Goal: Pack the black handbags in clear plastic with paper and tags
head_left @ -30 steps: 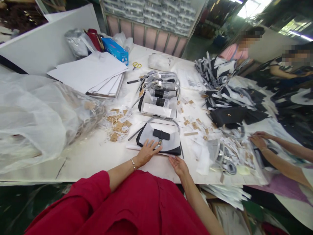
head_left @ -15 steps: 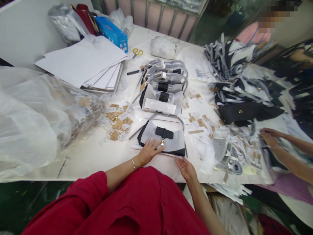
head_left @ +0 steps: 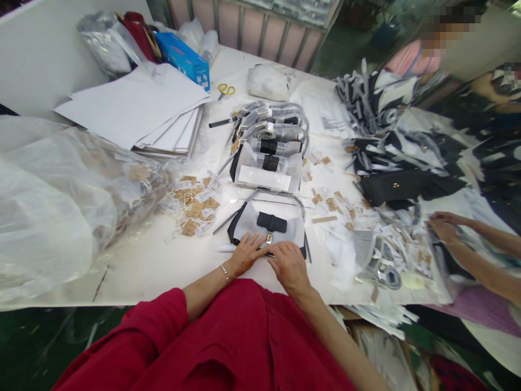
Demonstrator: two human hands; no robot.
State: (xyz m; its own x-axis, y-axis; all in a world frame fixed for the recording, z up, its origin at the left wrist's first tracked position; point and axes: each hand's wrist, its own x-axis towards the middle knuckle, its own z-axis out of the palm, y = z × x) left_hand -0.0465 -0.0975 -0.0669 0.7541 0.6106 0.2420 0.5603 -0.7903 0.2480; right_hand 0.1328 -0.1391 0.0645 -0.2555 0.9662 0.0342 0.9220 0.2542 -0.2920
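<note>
A small black handbag (head_left: 272, 221) wrapped in white tissue lies at the near edge of the white table (head_left: 154, 266), its metal clasp facing me. My left hand (head_left: 247, 252) lies flat on the bag's lower left part, fingers spread. My right hand (head_left: 288, 264) rests palm down on the bag's near edge beside it, fingers together and covering the bottom rim. Just behind stands a stack of wrapped bags (head_left: 266, 149) of the same kind.
Brown paper tags (head_left: 195, 205) are scattered left of the bag, a big clear plastic bag (head_left: 52, 201) bulges at far left. White sheets (head_left: 142, 111), a blue box (head_left: 183, 57) and yellow scissors (head_left: 225, 89) lie at the back. Another person's hands (head_left: 442, 227) work among scraps at right.
My right hand has moved up from the table edge onto the bag's near edge. The left hand stays flat on the bag. The view has tilted slightly.
</note>
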